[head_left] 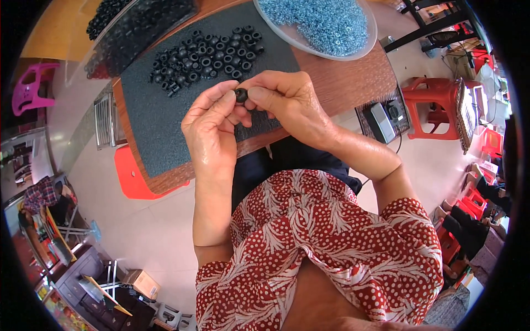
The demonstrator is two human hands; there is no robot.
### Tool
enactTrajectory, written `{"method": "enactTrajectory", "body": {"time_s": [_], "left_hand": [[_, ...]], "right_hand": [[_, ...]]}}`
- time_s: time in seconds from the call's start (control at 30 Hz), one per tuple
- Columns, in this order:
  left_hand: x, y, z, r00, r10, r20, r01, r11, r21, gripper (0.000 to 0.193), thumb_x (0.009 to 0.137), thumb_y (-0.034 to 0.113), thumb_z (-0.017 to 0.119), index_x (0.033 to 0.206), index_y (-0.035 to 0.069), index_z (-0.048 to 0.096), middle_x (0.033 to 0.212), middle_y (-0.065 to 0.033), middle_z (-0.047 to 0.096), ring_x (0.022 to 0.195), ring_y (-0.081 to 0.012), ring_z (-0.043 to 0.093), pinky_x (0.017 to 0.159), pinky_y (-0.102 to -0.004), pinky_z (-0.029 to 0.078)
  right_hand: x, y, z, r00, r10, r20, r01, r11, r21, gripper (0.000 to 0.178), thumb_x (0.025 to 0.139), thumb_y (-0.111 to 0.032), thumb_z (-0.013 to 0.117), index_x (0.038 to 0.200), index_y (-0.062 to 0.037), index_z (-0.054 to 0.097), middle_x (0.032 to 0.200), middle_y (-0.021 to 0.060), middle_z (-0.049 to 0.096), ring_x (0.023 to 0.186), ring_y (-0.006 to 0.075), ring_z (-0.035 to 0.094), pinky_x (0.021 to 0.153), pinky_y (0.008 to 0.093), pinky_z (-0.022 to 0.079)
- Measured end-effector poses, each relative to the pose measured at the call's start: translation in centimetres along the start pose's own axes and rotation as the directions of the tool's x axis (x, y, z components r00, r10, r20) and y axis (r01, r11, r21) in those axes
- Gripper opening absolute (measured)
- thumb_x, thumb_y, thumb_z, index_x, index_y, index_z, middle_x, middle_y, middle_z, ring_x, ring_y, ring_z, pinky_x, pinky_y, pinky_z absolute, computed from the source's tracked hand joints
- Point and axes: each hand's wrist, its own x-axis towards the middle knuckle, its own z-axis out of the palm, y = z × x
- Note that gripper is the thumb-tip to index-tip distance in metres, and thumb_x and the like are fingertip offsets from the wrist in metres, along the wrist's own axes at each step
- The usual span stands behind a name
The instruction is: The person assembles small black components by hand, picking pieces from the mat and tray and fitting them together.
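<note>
Pinching 1 small round black bead (241,96) from 2 sides, the left hand (212,118) and the right hand (292,102) meet above the dark mat (165,132), toward the near edge of the table (353,83). Both hands are narrow, thumb and fingertips closed on the bead, which shows no clear long axis. A heap of black pieces (208,53) lies on the mat just beyond the fingertips, toward the table's far edge, with the left hand nearer to it. The clear round tray (280,27) of blue beads (337,25) sits farther right, well apart.
</note>
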Motion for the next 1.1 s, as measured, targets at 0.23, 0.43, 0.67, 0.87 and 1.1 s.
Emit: {"method": "enactTrajectory", "body": {"time_s": [0.23,0.43,0.67,0.87,1.1], "left_hand": [[0.8,0.2,-1.2,0.987,-0.159,0.03,0.162,0.979,-0.122,0.018,0.083,0.003,0.057,0.097,-0.008,0.058,0.077,-0.0114,0.063,0.062,-0.0176,0.06,0.052,-0.0297,0.047],[0.8,0.2,-1.4,0.973,-0.23,0.03,0.231,0.95,-0.208,0.019,0.082,0.005,0.058,0.098,-0.006,0.058,0.076,-0.0105,0.063,0.061,-0.0167,0.059,0.053,-0.031,0.046],[0.8,0.1,-1.3,0.976,-0.217,0.036,0.22,0.957,-0.192,0.018,0.082,0.005,0.059,0.096,-0.005,0.058,0.077,-0.0103,0.063,0.06,-0.0157,0.057,0.053,-0.0305,0.046],[0.7,0.2,-1.1,0.979,-0.204,0.001,0.202,0.965,-0.167,0.017,0.081,0.004,0.06,0.096,-0.006,0.058,0.077,-0.0104,0.063,0.06,-0.0157,0.059,0.051,-0.0299,0.046],[0.5,0.9,-1.2,0.99,-0.137,0.033,0.139,0.989,-0.054,0.015,0.082,0.002,0.059,0.093,-0.008,0.059,0.076,-0.0116,0.063,0.058,-0.0161,0.059,0.049,-0.0297,0.047]], "right_hand": [[0.1,1.0,0.4,0.996,-0.08,0.039,0.077,0.995,0.06,0.012,0.082,-0.002,0.055,0.079,0.0079,0.061,0.07,0.0118,0.062,0.062,0.0137,0.059,0.056,0.0281,0.047],[0.1,1.1,0.4,0.995,-0.064,0.077,0.057,0.995,0.081,0.012,0.08,-0.003,0.057,0.076,0.0074,0.061,0.069,0.0128,0.06,0.06,0.0164,0.06,0.055,0.0289,0.047],[0.4,1.5,0.2,0.936,-0.349,0.045,0.349,0.903,-0.249,0.008,0.076,-0.004,0.06,0.076,0.0029,0.062,0.069,0.0153,0.058,0.068,0.0304,0.058,0.062,0.0377,0.047],[0.3,1.5,-0.2,0.929,-0.335,0.154,0.369,0.848,-0.38,0.009,0.083,0.0,0.059,0.09,0.0031,0.062,0.078,0.0093,0.06,0.073,0.0176,0.058,0.065,0.0289,0.046],[0.1,1.2,-0.3,0.943,-0.309,0.123,0.329,0.923,-0.199,0.013,0.08,0.0,0.061,0.093,0.0014,0.064,0.08,0.0062,0.059,0.072,0.0116,0.056,0.063,0.0249,0.044]]}}
